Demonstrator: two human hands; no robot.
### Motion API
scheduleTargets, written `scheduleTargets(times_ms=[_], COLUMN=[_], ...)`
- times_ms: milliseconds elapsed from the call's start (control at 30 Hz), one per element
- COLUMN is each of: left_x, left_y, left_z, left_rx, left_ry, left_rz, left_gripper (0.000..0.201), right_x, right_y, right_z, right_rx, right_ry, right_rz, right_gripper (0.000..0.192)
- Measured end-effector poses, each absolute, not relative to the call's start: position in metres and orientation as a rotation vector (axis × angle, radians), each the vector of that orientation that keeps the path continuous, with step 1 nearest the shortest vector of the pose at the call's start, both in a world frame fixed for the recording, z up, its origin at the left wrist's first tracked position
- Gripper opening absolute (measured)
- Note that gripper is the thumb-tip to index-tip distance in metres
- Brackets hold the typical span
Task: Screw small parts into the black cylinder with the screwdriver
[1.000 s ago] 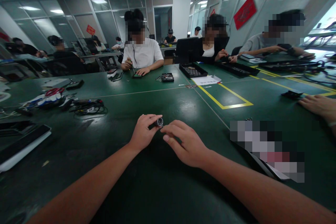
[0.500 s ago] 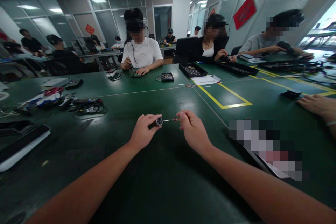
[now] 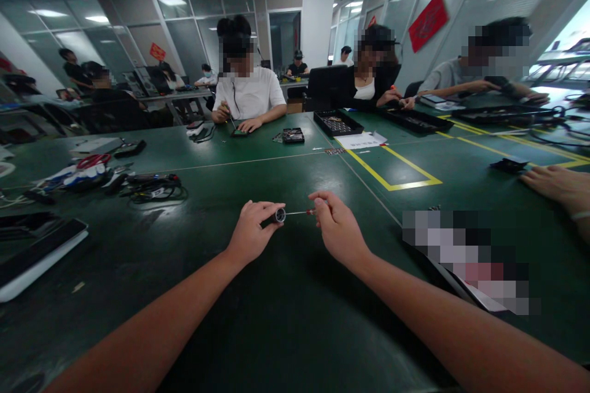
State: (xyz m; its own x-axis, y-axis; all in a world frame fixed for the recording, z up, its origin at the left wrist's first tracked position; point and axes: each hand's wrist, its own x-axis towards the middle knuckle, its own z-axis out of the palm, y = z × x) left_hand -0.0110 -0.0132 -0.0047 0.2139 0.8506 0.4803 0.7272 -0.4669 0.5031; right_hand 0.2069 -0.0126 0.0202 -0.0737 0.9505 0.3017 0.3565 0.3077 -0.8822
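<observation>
Between both hands as before, thin bit (image 3: 297,212): right fingers (image 3: 322,206) pinching it, left fingers (image 3: 258,212) around holder (image 3: 275,216).

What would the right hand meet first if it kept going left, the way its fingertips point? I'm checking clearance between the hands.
Probably the left hand, which pinches a small metal-tipped cylinder; the thin rod pinched by the right hand points at its end.
</observation>
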Motion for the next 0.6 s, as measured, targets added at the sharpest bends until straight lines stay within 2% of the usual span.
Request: scheduleTargets(times_ms=[200, 333, 600], left_x=[-0.0098, -0.0081, -0.0104], left_y=[-0.0128, -0.0148, -0.0128], left_z=[-0.0034, -0.003, -0.0052], left_rx=[2.298, 2.304, 2.288], left_ry=[1.539, 1.527, 1.524], left_rz=[1.098, 1.081, 1.116], left_gripper=[0.042, 0.041, 0.04], right_x=[0.205, 0.2066, 0.2066], right_y=[-0.0166, -0.017, -0.0181], right_z=[0.0203, 0.0247, 0.0187], right_rx=[-1.104, -1.172, -1.073], right_ry=[-1.609, -1.628, -1.558], right_rz=[0.855, 0.767, 0.854], right_gripper=[0.023, 0.033, 0.017])
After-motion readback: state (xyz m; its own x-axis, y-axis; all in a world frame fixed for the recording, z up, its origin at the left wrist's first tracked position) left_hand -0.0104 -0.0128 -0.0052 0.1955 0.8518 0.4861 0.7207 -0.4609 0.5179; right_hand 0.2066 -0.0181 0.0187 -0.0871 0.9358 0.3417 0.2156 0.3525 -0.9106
